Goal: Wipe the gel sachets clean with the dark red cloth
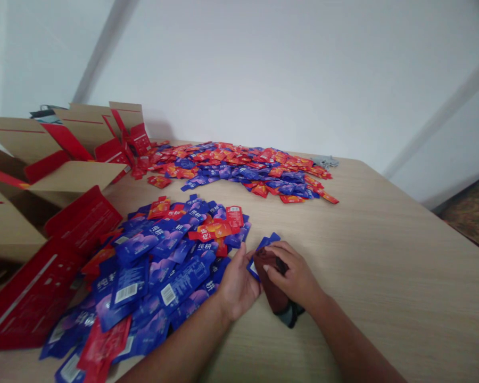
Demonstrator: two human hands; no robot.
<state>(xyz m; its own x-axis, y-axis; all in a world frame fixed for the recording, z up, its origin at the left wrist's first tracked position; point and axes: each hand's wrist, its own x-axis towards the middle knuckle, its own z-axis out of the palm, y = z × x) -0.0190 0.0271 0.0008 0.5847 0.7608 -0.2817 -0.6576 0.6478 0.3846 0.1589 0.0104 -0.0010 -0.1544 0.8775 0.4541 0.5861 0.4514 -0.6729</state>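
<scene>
My right hand (297, 274) grips a brown sock (274, 295) with a dark grey-green end that hangs down toward me. Fingers and thumb are closed on its upper part. Just beside it, my left hand (239, 290) holds a flat blue packet (253, 268), whose top corner shows behind the sock. Part of this packet is hidden by the sock and my right hand. I cannot tell whether the sock touches the packet. Left of my hands lies a heap of blue packets (159, 279), with some red-orange packets (211, 230) among them.
Open cardboard boxes with red panels (91, 218) stand along the left. Across the far side of the wooden table (383, 255) stretches a second pile of red and blue packets (239, 173). A small grey bundle (325, 161) lies at its right end, near the white wall (283, 69).
</scene>
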